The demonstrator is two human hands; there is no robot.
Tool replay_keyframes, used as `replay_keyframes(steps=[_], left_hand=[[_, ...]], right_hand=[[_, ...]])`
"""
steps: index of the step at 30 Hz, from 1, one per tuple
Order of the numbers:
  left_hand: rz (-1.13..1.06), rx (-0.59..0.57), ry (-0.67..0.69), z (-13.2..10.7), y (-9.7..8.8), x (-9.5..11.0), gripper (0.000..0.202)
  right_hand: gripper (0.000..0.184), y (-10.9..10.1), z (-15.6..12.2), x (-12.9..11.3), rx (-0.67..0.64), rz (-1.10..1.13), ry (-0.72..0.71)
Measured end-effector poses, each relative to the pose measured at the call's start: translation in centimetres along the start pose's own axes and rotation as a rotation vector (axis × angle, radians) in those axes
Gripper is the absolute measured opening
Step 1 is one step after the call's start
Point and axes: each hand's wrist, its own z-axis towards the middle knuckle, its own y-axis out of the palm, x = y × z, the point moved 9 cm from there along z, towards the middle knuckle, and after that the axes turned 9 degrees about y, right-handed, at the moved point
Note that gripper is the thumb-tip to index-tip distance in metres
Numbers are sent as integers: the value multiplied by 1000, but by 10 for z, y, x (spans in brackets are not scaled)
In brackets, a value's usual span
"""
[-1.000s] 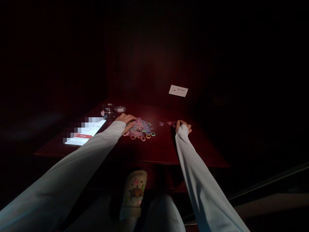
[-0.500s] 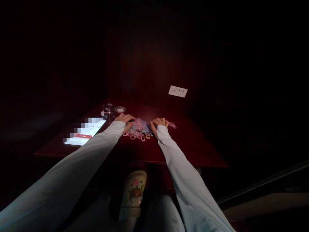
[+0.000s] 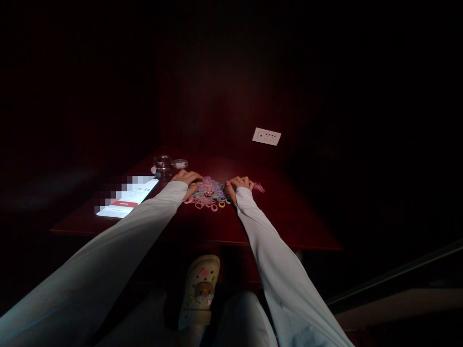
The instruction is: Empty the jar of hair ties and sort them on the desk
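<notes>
A loose pile of small pastel hair ties [image 3: 208, 193] lies on the dark red table, in pink, purple, yellow and green. My left hand [image 3: 187, 179] rests at the pile's left edge, with thumb and fingers apart and nothing visible held. On the other side, my right hand [image 3: 240, 184] is at the pile's right edge, its fingers bent and spread from the thumb, with no held item showing. Just right of it lies a small separate bunch of pink hair ties [image 3: 259, 187]. Some ties are partly hidden by my hands.
A clear jar [image 3: 163, 166] and its round lid [image 3: 180, 164] stand at the back left. A lit phone [image 3: 126, 200] lies on the table [image 3: 289, 224] near my left forearm. A wall socket [image 3: 266, 136] is behind. Below the front edge is a clog [image 3: 200, 286].
My right hand has shifted very slightly, its fingers a little more to the right. My left hand and the pile look the same.
</notes>
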Motion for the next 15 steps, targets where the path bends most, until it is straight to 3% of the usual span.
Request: replay_keyframes(steps=[15], left_hand=[[71,-6,-30,-1,-6,7,35]], right_hand=[[30,3,-1,-2,-44,-37,-3]])
